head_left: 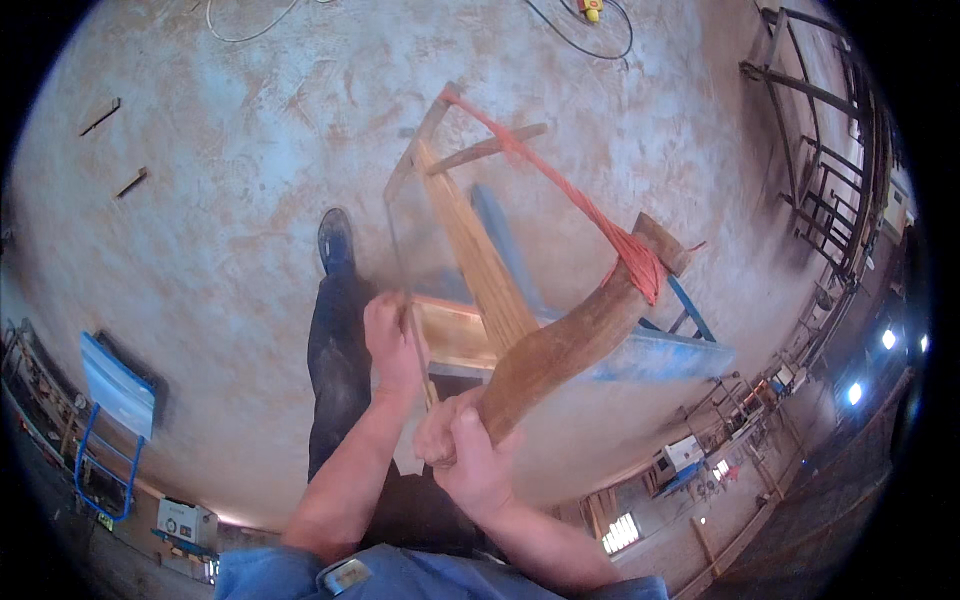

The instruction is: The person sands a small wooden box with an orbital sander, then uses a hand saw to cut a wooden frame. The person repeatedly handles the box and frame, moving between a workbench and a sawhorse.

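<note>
A wooden frame saw [560,345] with a thick curved near arm fills the middle of the view. Twisted red cord [575,190] spans its two arms, with a wooden toggle stick [490,150] through it and a pale wooden stretcher [475,250] between them. My right hand [468,450] is wrapped round the lower end of the near arm. The thin blade [398,250] runs from there to the far arm. My left hand [393,340] is closed beside the blade; its grip is hidden. Under the saw is a pale board [455,335] on a blue-painted frame [670,355].
My left leg and shoe [337,240] stand left of the saw. Two small metal pieces [131,183] lie on the stained floor. Dark metal frames [815,90] stand at right. A blue chair [115,400] is at left; cables [600,50] lie at the far edge.
</note>
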Action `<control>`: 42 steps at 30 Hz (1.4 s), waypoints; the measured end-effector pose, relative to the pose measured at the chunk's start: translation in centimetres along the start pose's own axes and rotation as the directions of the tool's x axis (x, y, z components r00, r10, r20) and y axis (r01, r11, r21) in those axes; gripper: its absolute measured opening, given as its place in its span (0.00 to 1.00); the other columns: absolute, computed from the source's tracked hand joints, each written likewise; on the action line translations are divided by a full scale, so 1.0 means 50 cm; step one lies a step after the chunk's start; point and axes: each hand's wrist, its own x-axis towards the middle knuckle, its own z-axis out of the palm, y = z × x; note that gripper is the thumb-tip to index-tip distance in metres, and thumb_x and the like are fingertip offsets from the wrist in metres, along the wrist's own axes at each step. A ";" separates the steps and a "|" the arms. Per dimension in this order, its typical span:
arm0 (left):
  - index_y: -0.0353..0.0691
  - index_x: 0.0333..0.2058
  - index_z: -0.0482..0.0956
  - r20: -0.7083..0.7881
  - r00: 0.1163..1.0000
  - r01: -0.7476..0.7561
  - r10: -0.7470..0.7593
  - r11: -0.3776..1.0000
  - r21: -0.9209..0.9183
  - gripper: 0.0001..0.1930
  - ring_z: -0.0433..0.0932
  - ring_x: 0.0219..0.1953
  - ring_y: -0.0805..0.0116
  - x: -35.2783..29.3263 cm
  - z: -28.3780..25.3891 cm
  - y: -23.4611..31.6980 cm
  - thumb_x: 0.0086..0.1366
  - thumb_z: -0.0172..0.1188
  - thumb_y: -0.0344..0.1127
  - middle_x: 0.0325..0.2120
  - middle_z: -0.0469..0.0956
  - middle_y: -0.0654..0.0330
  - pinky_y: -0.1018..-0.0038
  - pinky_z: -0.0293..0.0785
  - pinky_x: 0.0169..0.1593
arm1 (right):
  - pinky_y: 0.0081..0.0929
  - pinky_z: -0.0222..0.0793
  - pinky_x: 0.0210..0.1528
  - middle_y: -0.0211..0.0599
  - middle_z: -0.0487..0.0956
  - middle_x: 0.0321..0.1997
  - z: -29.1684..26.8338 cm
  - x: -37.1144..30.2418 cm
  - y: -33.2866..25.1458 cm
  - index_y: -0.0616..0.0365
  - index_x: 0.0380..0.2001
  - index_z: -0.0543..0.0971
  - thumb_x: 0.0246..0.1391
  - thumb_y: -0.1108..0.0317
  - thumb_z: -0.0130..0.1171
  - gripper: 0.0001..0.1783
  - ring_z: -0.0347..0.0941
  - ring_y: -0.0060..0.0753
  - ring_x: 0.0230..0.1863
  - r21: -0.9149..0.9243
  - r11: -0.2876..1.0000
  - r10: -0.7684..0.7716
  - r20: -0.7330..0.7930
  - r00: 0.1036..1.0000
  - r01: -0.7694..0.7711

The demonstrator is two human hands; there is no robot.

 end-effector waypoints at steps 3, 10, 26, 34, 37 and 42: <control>0.36 0.44 0.72 0.061 0.998 0.029 -0.029 1.000 -0.002 0.11 0.73 0.48 0.54 -0.009 -0.027 0.038 0.65 0.57 0.34 0.46 0.73 0.51 0.65 0.68 0.54 | 0.25 0.59 0.21 0.30 0.67 0.19 -0.017 0.051 0.037 0.57 0.30 0.65 0.65 0.69 0.46 0.08 0.63 0.22 0.18 -0.122 0.993 -0.004 -0.051 0.999 -0.002; 0.37 0.43 0.72 -0.007 1.000 -0.008 0.009 1.000 0.022 0.10 0.73 0.47 0.56 -0.011 -0.004 -0.007 0.65 0.58 0.33 0.46 0.72 0.52 0.67 0.68 0.54 | 0.23 0.55 0.17 0.27 0.66 0.16 0.007 -0.004 -0.003 0.57 0.22 0.67 0.65 0.64 0.49 0.17 0.61 0.20 0.17 0.073 0.997 0.012 -0.034 0.999 -0.009; 0.33 0.45 0.71 0.005 0.998 -0.059 0.059 0.997 -0.052 0.13 0.73 0.49 0.54 -0.009 -0.005 -0.004 0.64 0.59 0.32 0.44 0.73 0.50 0.67 0.68 0.55 | 0.27 0.57 0.19 0.28 0.63 0.14 -0.006 0.080 0.046 0.54 0.20 0.65 0.64 0.66 0.47 0.17 0.58 0.24 0.15 -0.119 0.993 -0.017 -0.162 0.987 -0.002; 0.35 0.45 0.72 -0.026 0.999 -0.031 0.030 0.999 -0.032 0.13 0.73 0.48 0.56 -0.008 0.006 -0.014 0.63 0.60 0.31 0.44 0.73 0.51 0.67 0.69 0.54 | 0.24 0.58 0.21 0.31 0.69 0.19 -0.022 0.018 0.016 0.57 0.20 0.67 0.63 0.66 0.48 0.16 0.64 0.23 0.19 -0.085 0.995 0.054 -0.078 0.995 -0.060; 0.34 0.43 0.72 0.009 0.997 -0.075 0.076 0.997 -0.032 0.12 0.74 0.47 0.57 -0.007 -0.009 -0.009 0.62 0.60 0.28 0.44 0.73 0.51 0.67 0.70 0.53 | 0.25 0.58 0.21 0.31 0.68 0.18 -0.001 0.066 0.016 0.55 0.20 0.65 0.64 0.68 0.48 0.16 0.62 0.23 0.18 -0.227 0.974 -0.042 -0.082 0.996 0.023; 0.34 0.42 0.72 -0.024 1.000 -0.019 0.018 1.000 -0.010 0.11 0.73 0.47 0.59 -0.011 0.006 -0.011 0.62 0.60 0.28 0.44 0.73 0.52 0.68 0.70 0.52 | 0.24 0.58 0.21 0.31 0.68 0.18 -0.008 0.018 0.010 0.56 0.21 0.65 0.65 0.68 0.48 0.16 0.64 0.22 0.18 0.072 0.994 0.082 -0.068 0.994 -0.077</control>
